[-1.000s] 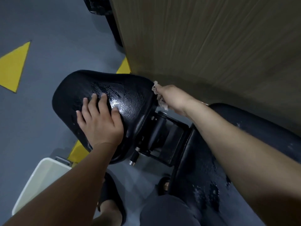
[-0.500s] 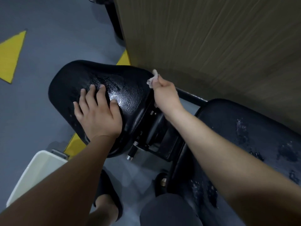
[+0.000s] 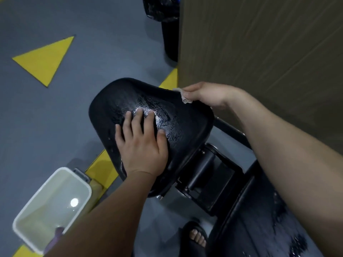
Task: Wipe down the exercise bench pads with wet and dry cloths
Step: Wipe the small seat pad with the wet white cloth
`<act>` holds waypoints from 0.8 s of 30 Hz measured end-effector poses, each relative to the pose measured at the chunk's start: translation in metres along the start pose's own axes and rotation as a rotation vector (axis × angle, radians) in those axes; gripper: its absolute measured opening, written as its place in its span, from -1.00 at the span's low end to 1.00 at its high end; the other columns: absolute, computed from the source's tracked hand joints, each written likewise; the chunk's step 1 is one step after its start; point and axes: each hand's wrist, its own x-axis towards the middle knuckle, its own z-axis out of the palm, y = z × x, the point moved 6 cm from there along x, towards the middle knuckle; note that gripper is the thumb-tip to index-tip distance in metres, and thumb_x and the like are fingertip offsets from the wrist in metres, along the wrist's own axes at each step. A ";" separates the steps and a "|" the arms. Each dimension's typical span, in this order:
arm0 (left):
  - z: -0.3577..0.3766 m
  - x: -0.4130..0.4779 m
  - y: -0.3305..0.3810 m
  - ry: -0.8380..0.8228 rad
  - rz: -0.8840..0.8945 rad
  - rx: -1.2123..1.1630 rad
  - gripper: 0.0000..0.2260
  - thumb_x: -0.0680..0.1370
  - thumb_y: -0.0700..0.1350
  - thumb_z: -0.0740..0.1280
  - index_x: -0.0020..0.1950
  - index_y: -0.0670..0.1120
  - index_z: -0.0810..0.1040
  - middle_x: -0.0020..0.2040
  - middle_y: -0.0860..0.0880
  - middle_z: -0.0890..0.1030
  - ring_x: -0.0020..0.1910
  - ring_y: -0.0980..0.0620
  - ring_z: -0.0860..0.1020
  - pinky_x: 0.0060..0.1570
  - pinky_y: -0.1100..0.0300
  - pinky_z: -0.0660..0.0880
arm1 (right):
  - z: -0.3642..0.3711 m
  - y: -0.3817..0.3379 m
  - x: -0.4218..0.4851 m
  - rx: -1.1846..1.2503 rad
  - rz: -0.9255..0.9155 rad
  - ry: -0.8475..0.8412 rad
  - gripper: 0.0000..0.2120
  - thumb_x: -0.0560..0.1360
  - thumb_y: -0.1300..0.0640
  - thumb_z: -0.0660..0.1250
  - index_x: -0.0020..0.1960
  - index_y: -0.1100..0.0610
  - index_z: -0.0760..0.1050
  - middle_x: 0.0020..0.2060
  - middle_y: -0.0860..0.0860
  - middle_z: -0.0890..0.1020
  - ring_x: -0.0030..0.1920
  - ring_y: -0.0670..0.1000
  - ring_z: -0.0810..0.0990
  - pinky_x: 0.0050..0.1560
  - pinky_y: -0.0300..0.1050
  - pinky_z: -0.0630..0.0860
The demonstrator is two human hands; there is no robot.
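Black seat pad (image 3: 178, 115) showing a grained, leather-like skin and gleaming wet at its middle, back pad (image 3: 259, 234) glistening in wet patches, pale cloth (image 3: 184, 98) looking soft and crumpled, wall panel (image 3: 259, 52) showing matt wood grain, floor (image 3: 37, 117) lying matt grey, tub (image 3: 55, 191) shining as smooth white plastic.

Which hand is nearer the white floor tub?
Left. The left hand rests on the seat pad, up-right of the tub; the right hand grips a cloth at the pad's far edge.
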 end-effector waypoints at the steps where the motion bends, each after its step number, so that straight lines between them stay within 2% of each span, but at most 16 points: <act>1: 0.000 0.000 0.000 0.000 0.000 0.000 -0.52 0.64 0.14 0.08 0.53 0.02 0.38 0.56 -0.06 0.34 0.61 -0.13 0.15 0.56 -0.23 0.02 | 0.001 -0.002 0.012 0.008 0.014 -0.022 -0.72 0.69 0.05 0.24 0.25 0.17 0.61 -0.01 -0.24 0.69 0.08 -0.27 0.60 0.29 -0.17 0.48; 2: 0.000 0.000 0.000 0.001 0.000 0.001 -0.52 0.64 0.14 0.08 0.53 0.02 0.38 0.56 -0.06 0.34 0.61 -0.13 0.15 0.56 -0.23 0.02 | 0.001 -0.005 0.022 0.013 0.030 -0.036 -0.69 0.68 0.05 0.25 0.31 0.17 0.59 0.08 -0.15 0.70 0.18 -0.17 0.61 0.38 -0.07 0.46; 4: 0.000 0.000 0.000 0.006 0.001 -0.002 -0.52 0.64 0.14 0.10 0.53 0.02 0.39 0.55 -0.06 0.35 0.61 -0.13 0.16 0.56 -0.23 0.02 | 0.006 -0.012 0.041 -0.008 0.086 -0.078 -0.63 0.65 -0.01 0.29 0.37 0.17 0.55 0.20 0.06 0.69 0.28 0.08 0.62 0.40 0.14 0.46; 7: 0.001 0.001 0.000 0.013 0.001 -0.003 -0.52 0.63 0.13 0.12 0.53 0.02 0.40 0.55 -0.06 0.37 0.60 -0.14 0.18 0.55 -0.23 0.03 | 0.018 -0.022 0.063 -0.060 0.152 -0.150 -0.56 0.54 -0.12 0.39 0.26 0.17 0.61 0.16 0.19 0.69 0.21 0.25 0.65 0.31 0.33 0.51; 9: 0.000 0.000 0.001 0.012 0.003 0.006 -0.52 0.63 0.13 0.12 0.53 0.02 0.40 0.55 -0.05 0.37 0.60 -0.14 0.18 0.55 -0.24 0.04 | 0.024 -0.034 0.074 -0.113 0.155 -0.133 -0.59 0.54 -0.13 0.38 0.20 0.16 0.64 0.10 0.18 0.71 0.15 0.26 0.68 0.26 0.34 0.54; 12: 0.000 0.000 0.002 0.005 0.010 0.014 -0.52 0.64 0.13 0.10 0.53 0.02 0.40 0.55 -0.06 0.36 0.61 -0.14 0.17 0.55 -0.23 0.03 | 0.034 -0.053 0.083 -0.234 0.141 -0.124 -0.62 0.61 -0.09 0.30 0.23 0.16 0.62 0.09 0.17 0.71 0.14 0.27 0.68 0.21 0.35 0.57; 14: -0.001 0.000 0.002 0.003 0.006 0.013 -0.51 0.64 0.14 0.09 0.53 0.01 0.40 0.54 -0.06 0.36 0.60 -0.14 0.17 0.55 -0.23 0.03 | 0.037 -0.058 0.084 -0.310 0.128 -0.111 -0.64 0.65 -0.08 0.24 0.27 0.13 0.61 0.13 0.14 0.70 0.15 0.25 0.67 0.25 0.27 0.57; 17: -0.001 0.000 0.003 -0.009 0.007 0.011 -0.51 0.64 0.14 0.09 0.53 0.02 0.39 0.55 -0.05 0.36 0.60 -0.14 0.17 0.55 -0.23 0.03 | 0.023 -0.048 0.077 -0.413 0.128 -0.074 -0.49 0.58 -0.28 0.24 0.27 0.07 0.61 0.16 0.05 0.68 0.11 0.13 0.68 0.25 0.15 0.57; 19: -0.001 0.000 0.001 -0.017 0.000 0.007 -0.52 0.65 0.14 0.09 0.53 0.02 0.39 0.55 -0.05 0.35 0.61 -0.13 0.15 0.56 -0.22 0.01 | 0.011 -0.039 0.072 -0.495 0.133 -0.104 -0.45 0.50 -0.37 0.26 0.16 0.06 0.64 0.04 0.00 0.68 -0.07 0.08 0.66 0.00 0.03 0.61; 20: -0.001 0.000 0.001 -0.020 -0.003 0.005 -0.53 0.65 0.14 0.09 0.53 0.02 0.39 0.55 -0.05 0.35 0.61 -0.13 0.15 0.56 -0.22 0.01 | 0.006 -0.037 0.072 -0.518 0.138 -0.133 -0.49 0.48 -0.37 0.27 0.08 0.03 0.65 -0.05 0.00 0.65 -0.19 0.06 0.58 -0.18 -0.05 0.52; 21: -0.001 0.000 0.000 -0.020 -0.005 0.004 -0.53 0.65 0.14 0.10 0.53 0.02 0.39 0.55 -0.05 0.35 0.61 -0.12 0.14 0.57 -0.21 0.00 | 0.003 -0.036 0.072 -0.522 0.152 -0.150 -0.55 0.46 -0.36 0.30 -0.01 0.00 0.66 -0.13 0.02 0.60 -0.26 0.06 0.49 -0.26 -0.06 0.41; 22: -0.001 0.000 0.000 -0.020 -0.004 0.001 -0.53 0.65 0.14 0.10 0.53 0.02 0.39 0.55 -0.05 0.35 0.61 -0.12 0.14 0.57 -0.22 0.01 | 0.001 -0.035 0.075 -0.525 0.160 -0.168 -0.57 0.44 -0.36 0.33 -0.07 -0.01 0.65 -0.17 0.05 0.57 -0.27 0.07 0.44 -0.26 -0.03 0.36; 24: -0.002 -0.001 0.000 -0.019 -0.002 -0.003 -0.53 0.65 0.14 0.11 0.53 0.03 0.39 0.55 -0.05 0.35 0.61 -0.12 0.15 0.56 -0.22 0.01 | 0.002 -0.041 0.090 -0.557 0.173 -0.150 -0.55 0.43 -0.34 0.35 -0.07 0.06 0.61 -0.20 0.09 0.54 -0.24 0.08 0.41 -0.22 0.03 0.35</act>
